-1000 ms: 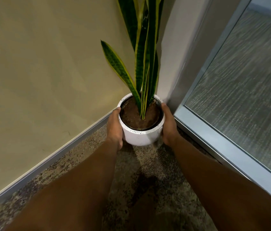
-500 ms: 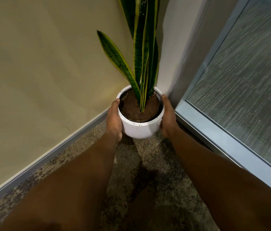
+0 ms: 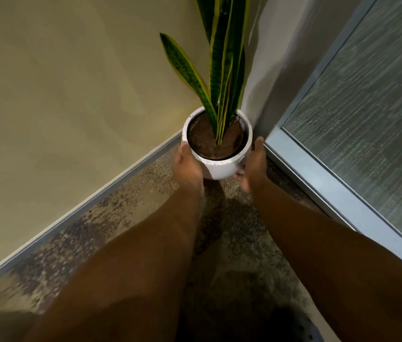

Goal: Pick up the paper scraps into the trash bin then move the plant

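The left hand [image 3: 187, 166] is cupped against the left side of the white pot [image 3: 219, 166], fingers wrapped round behind it where I can't see them. The right hand [image 3: 253, 166] does the same on the right side, its thumb lying up along the wall of the pot and the fingers curled under toward the base. Between them the pot is clasped from both sides, upright or very nearly so.

The plant [image 3: 222, 70], a stiff, sword-leaved thing with yellow edges, stands in dark soil [image 3: 207, 141] and rises straight up out of the top of the view. It sits deep in the far corner, with the beige wall [image 3: 71, 95] to the left and a grey wall [image 3: 281, 58] just behind it.

No paper scraps or bin show anywhere here, so I'd judge this is the second half of the job: moving the plant. Whether the pot rests on the speckled carpet [image 3: 145, 206] or is just clear of it, I cannot tell.

Next, as I see it, comes a steady carry or a gentle setting-down, keeping the pot level so the soil stays in.

The metal frame [image 3: 318, 181] of the frosted glass panel [image 3: 367, 119] runs close along the right, and the tall leaves stand near both walls; swinging it out carelessly could brush them.
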Demonstrator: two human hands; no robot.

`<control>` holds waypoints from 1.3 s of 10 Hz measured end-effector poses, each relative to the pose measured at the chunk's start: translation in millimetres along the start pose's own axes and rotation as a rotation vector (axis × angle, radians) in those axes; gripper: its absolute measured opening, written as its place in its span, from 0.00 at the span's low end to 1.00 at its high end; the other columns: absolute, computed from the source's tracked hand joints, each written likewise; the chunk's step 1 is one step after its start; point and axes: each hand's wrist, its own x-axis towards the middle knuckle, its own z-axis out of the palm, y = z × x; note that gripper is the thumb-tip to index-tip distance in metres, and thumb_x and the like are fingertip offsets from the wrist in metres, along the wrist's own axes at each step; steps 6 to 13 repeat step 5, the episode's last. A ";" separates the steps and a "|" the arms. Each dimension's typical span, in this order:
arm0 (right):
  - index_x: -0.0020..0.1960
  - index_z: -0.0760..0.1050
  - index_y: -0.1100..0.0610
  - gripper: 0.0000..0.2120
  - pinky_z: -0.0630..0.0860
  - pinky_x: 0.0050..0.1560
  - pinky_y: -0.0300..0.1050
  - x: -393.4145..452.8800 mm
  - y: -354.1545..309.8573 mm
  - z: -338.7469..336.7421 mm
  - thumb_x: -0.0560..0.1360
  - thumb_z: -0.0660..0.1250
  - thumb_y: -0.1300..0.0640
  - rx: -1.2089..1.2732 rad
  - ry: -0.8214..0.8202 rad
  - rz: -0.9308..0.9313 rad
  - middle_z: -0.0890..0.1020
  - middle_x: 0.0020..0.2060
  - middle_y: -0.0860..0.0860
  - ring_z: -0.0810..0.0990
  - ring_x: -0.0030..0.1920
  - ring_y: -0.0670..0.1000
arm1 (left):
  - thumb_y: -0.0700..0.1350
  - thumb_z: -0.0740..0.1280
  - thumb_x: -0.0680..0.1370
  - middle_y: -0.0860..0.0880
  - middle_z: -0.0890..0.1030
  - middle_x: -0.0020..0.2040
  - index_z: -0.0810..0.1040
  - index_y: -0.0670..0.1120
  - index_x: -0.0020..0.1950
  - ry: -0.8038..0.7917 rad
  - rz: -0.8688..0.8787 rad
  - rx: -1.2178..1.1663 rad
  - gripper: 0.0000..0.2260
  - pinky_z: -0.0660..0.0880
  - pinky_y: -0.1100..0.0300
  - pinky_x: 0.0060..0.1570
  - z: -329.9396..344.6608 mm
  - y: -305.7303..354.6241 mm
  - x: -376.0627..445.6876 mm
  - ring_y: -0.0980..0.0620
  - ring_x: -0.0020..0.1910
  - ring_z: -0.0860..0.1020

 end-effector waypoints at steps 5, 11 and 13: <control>0.75 0.68 0.60 0.23 0.63 0.72 0.49 -269.3 -176.1 26.8 0.83 0.58 0.50 -0.921 -0.167 -0.307 0.70 0.73 0.58 0.68 0.73 0.56 | 0.53 0.56 0.84 0.46 0.77 0.69 0.74 0.50 0.72 -0.031 0.184 0.920 0.19 0.71 0.54 0.63 -35.2 201.8 -260.4 0.43 0.66 0.76; 0.75 0.68 0.60 0.23 0.63 0.72 0.49 -269.3 -176.1 26.8 0.83 0.58 0.50 -0.921 -0.167 -0.307 0.70 0.73 0.58 0.68 0.73 0.56 | 0.53 0.56 0.84 0.46 0.77 0.69 0.74 0.50 0.72 -0.031 0.184 0.920 0.19 0.71 0.54 0.63 -35.2 201.8 -260.4 0.43 0.66 0.76; 0.75 0.68 0.60 0.23 0.63 0.72 0.49 -269.3 -176.1 26.8 0.83 0.58 0.50 -0.921 -0.167 -0.307 0.70 0.73 0.58 0.68 0.73 0.56 | 0.53 0.56 0.84 0.46 0.77 0.69 0.74 0.50 0.72 -0.031 0.184 0.920 0.19 0.71 0.54 0.63 -35.2 201.8 -260.4 0.43 0.66 0.76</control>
